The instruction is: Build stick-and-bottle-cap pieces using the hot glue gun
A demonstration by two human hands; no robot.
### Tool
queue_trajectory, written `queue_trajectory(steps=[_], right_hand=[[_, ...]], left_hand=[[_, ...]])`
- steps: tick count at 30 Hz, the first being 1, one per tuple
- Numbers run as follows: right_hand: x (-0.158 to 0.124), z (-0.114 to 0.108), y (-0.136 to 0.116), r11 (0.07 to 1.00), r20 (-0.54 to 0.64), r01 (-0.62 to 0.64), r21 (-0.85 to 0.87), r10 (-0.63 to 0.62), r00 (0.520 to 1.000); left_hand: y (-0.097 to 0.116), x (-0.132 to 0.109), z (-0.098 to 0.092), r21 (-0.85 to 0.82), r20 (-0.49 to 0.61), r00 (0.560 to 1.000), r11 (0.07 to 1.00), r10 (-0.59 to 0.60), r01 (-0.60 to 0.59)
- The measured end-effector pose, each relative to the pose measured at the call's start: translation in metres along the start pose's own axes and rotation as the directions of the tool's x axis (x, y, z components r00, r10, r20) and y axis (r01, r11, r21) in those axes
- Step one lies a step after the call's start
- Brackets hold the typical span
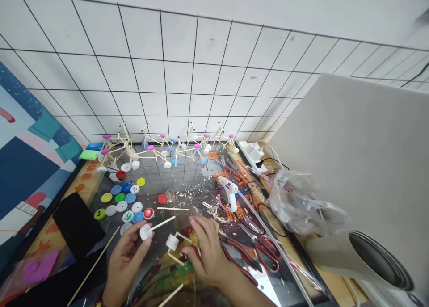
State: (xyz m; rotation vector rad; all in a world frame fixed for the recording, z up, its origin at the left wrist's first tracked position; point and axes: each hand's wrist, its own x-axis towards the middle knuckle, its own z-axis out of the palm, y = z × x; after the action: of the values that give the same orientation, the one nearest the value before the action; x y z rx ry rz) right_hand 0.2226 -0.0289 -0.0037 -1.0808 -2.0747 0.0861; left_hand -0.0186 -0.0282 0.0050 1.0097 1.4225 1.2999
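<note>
A white bottle cap [145, 232] with a thin wooden stick [163, 223] sticking out to the right is pinched between the thumb and fingers of my left hand [129, 255]. Just right of it, a white cap [172, 242] with short bent stick pieces lies on the dark glossy table [150, 262]. My right hand [208, 253] hovers or rests beside those sticks, its thumb and fingers apart, nothing visible between them. A loose stick [173, 208] lies above both hands, and another [170, 295] is below.
Small stick bicycles [150, 153] line the back edge. Loose coloured caps [121, 206] spread at the left, near a black block [78, 224]. At the right are a glue gun [229, 191], red-handled scissors [266, 251], a power strip [253, 154], a plastic bag [295, 204] and cut scraps [217, 213].
</note>
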Motion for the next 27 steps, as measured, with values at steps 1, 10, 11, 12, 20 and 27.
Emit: queue_trajectory(steps=[1,10,11,12,20,27], right_hand=[[0.000,0.000,0.000,1.000,-0.008,0.000,-0.002,0.000,1.000],[-0.004,0.002,0.001,1.000,-0.002,0.029,-0.006,-0.029,1.000],[-0.005,0.003,0.002,1.000,0.000,0.029,-0.012,-0.029,1.000],[-0.006,0.003,0.002,0.999,0.000,0.029,-0.019,-0.029,1.000],[-0.008,0.007,0.006,0.999,0.010,0.016,-0.031,-0.016,1.000],[-0.006,0.009,0.010,1.000,0.001,-0.002,-0.001,0.002,1.000]], left_hand=[[0.001,0.000,-0.001,-0.016,-0.009,1.000,1.000,-0.008,0.007],[-0.004,0.001,-0.007,-0.111,-0.035,0.999,0.994,0.007,-0.011],[-0.005,0.001,-0.007,-0.116,-0.037,0.999,0.993,0.008,-0.012],[-0.005,0.001,-0.006,-0.116,-0.041,0.999,0.993,0.008,-0.013],[-0.010,0.001,-0.003,-0.091,0.011,0.999,0.995,0.045,-0.044],[-0.017,0.004,-0.005,-0.041,0.040,0.996,0.997,0.074,-0.072]])
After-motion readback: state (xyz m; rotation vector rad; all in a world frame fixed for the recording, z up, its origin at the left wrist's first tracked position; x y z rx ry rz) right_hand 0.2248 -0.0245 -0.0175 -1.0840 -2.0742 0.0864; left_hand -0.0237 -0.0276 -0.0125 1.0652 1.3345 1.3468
